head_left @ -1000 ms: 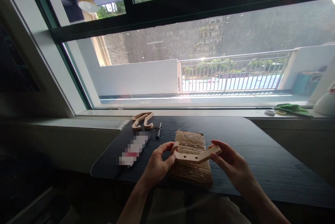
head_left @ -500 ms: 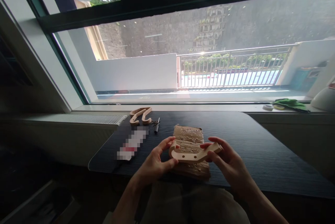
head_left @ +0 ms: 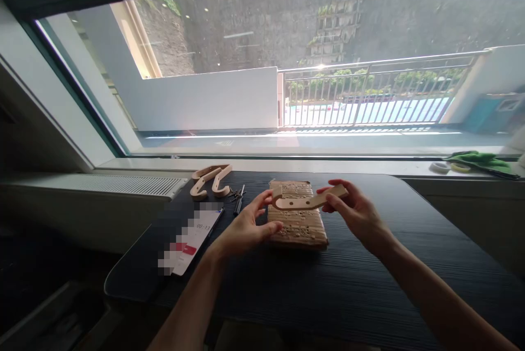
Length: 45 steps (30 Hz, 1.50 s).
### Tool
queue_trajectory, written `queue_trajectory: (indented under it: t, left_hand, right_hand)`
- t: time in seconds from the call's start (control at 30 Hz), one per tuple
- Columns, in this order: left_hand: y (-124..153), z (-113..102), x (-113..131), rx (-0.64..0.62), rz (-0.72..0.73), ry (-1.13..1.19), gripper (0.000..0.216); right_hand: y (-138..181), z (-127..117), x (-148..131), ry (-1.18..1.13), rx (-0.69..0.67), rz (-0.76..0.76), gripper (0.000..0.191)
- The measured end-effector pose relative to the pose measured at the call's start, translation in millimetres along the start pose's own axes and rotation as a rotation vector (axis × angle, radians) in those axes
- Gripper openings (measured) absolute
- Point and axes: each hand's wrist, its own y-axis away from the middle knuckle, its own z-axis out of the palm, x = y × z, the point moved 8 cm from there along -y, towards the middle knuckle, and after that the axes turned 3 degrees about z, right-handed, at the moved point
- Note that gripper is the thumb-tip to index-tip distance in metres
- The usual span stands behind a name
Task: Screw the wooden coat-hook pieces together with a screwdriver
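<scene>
Nothing appears fitted yet to the wooden hook (head_left: 299,204), which is held at centre frame above the corrugated block (head_left: 297,236); no screw can be made out in its two holes. Other hooks (head_left: 222,191) are left lying at left of centre. The straight end is pinched between the right hand's (head_left: 359,213) thumb and fingers; the left hand (head_left: 246,228) is spread, fingertips beside the curled end, thumb apart.

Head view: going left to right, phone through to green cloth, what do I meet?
Phone → left hand → held wooden hook → right hand → white ring → green cloth. Overlapping items left out.
</scene>
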Motion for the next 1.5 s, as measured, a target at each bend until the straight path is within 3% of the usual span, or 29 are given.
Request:
queue_trajectory:
  t: [0.13,0.27,0.4,0.63,0.83,1.2,1.5]
  left_hand:
    - [-16,-19,-4,0.128,-0.014,0.048,0.045]
    - [-17,-18,-22,0.221,-0.039,0.052,0.046]
    - [-9,-17,-36,0.283,-0.096,-0.032,0.045]
    - [0,-22,-43,0.351,-0.153,-0.124,0.045]
    - [-2,-23,-36,0.351,-0.101,-0.244,0.040]
    - [-4,-21,-32,0.275,-0.103,-0.317,0.035]
    - [0,-16,-32,0.238,0.035,-0.591,0.039]
  right_hand:
    - [-22,-5,-9,0.055,0.009,-0.021,0.038]
    - [-22,-3,9,0.050,-0.013,0.023,0.035]
    - [-14,-12,25,0.106,0.070,0.070,0.034]
    - [-8,-16,39,0.219,0.082,0.103,0.033]
    - [-7,-15,49,0.266,0.063,0.126,0.031]
    - [-6,-15,55,0.417,-0.113,0.133,0.027]
    - [-7,-13,51,0.557,-0.231,0.073,0.020]
